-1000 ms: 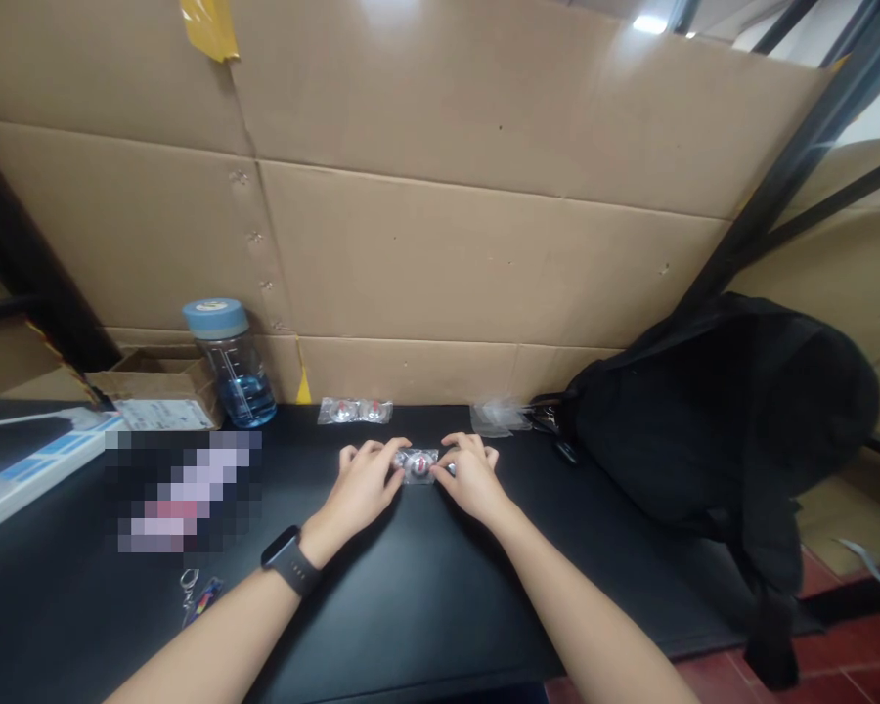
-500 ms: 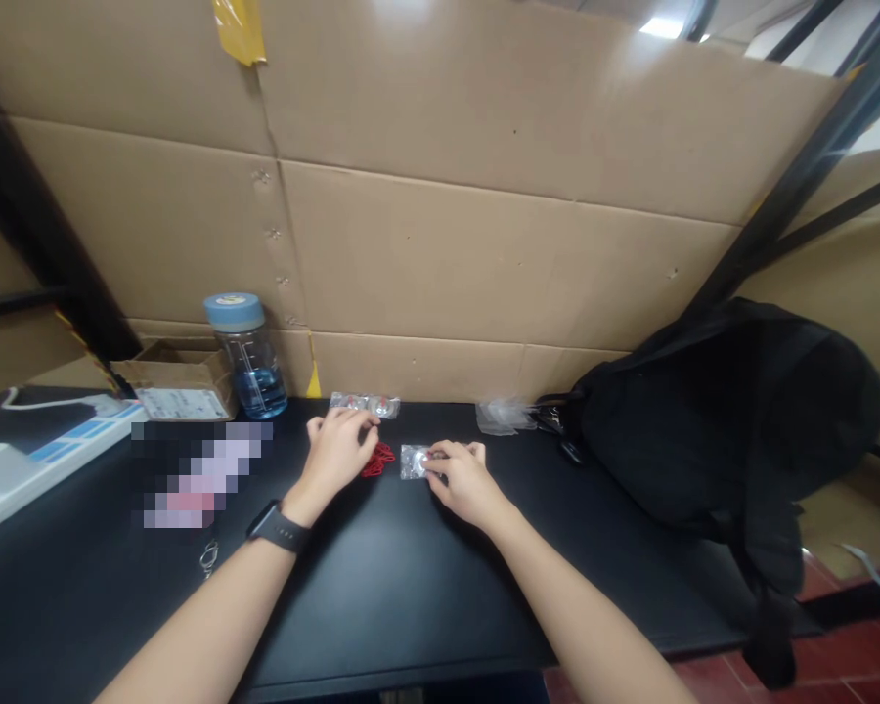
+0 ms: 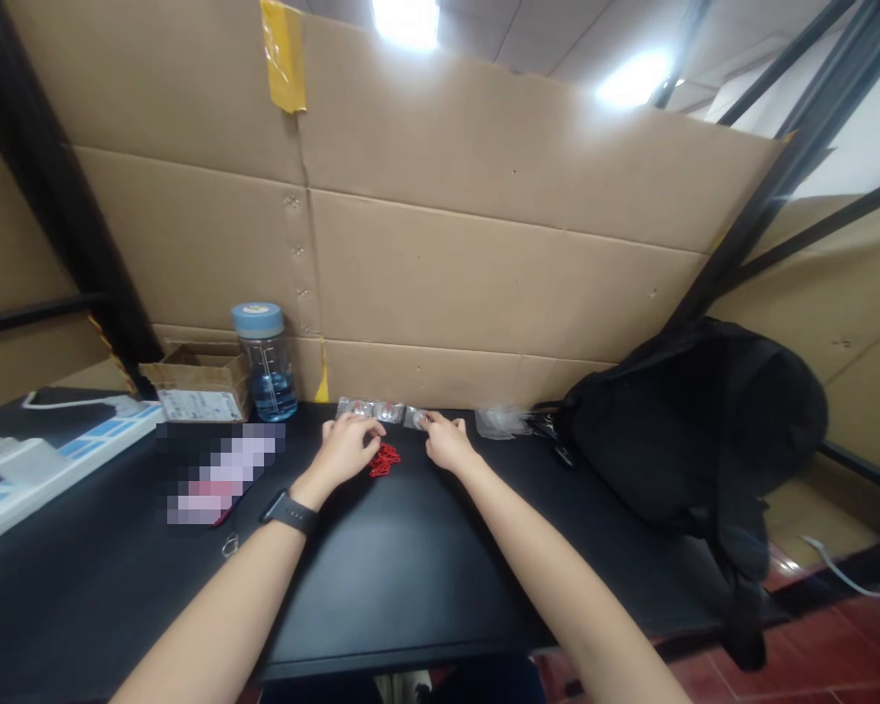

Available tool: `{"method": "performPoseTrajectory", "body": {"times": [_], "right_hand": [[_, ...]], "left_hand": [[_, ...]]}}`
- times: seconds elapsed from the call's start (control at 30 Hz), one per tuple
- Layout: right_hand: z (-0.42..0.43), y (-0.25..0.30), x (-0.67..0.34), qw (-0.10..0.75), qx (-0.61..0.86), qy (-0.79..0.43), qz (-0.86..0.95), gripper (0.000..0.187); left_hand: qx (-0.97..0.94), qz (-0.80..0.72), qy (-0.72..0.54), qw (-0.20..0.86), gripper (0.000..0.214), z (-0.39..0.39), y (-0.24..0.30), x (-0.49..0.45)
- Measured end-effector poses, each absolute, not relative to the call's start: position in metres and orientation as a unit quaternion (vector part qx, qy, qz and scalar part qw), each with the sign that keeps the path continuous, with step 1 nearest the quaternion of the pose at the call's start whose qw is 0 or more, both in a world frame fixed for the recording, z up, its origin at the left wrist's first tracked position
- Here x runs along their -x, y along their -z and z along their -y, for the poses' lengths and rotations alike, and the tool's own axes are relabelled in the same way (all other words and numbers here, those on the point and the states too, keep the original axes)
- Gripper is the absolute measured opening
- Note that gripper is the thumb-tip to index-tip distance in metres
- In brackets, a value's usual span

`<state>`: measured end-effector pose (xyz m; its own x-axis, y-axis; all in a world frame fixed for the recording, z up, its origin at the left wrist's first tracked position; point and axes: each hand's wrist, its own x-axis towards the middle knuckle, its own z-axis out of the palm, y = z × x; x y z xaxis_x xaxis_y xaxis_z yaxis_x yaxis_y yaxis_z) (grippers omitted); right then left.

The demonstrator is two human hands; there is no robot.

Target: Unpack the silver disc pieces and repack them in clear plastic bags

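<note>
My right hand (image 3: 446, 445) pinches a small clear packet (image 3: 415, 418) with a round red-and-silver item inside, setting it at the end of a row of similar filled packets (image 3: 371, 409) along the back of the black table (image 3: 411, 577). My left hand (image 3: 348, 445), with a black watch on its wrist, rests with fingers curled beside a little pile of red pieces (image 3: 385, 458). Whether the left fingers hold any of them is hidden.
Empty clear bags (image 3: 500, 420) lie right of the hands, next to a black backpack (image 3: 696, 420). A blue-lidded water bottle (image 3: 266, 362), a small cardboard box (image 3: 198, 379) and a white power strip (image 3: 51, 452) stand at the left. A cardboard wall closes the back.
Both hands left the packet in the middle; the right carried it back to the row of packets. The left uncovered the red pile and stays by it.
</note>
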<state>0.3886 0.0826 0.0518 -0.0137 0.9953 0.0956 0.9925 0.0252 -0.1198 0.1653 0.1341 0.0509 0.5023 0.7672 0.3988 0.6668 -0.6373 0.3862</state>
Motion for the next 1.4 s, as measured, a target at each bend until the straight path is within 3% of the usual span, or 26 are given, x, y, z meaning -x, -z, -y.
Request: {"method": "performPoseTrajectory", "body": {"times": [0.17, 0.4, 0.57, 0.77, 1.4], "right_hand": [[-0.094, -0.059, -0.39, 0.069, 0.687, -0.02, 0.723, 0.06], [-0.054, -0.08, -0.451, 0.216, 0.621, -0.087, 0.749, 0.043], [-0.017, -0.069, -0.472, 0.254, 0.594, -0.141, 0.75, 0.056], [-0.016, -0.051, -0.461, 0.248, 0.578, -0.109, 0.77, 0.034], [-0.01, -0.06, -0.464, 0.239, 0.616, -0.105, 0.743, 0.032]], "left_hand": [[-0.887, -0.385, -0.232, 0.107, 0.025, -0.138, -0.041, -0.165], [-0.896, -0.364, -0.232, 0.102, 0.03, -0.138, -0.029, -0.167], [-0.891, -0.375, -0.246, 0.077, 0.027, -0.142, -0.024, -0.168], [-0.895, -0.367, -0.246, 0.057, 0.015, -0.137, -0.032, -0.168], [-0.86, -0.391, -0.303, 0.125, 0.011, -0.11, -0.049, -0.191]]}}
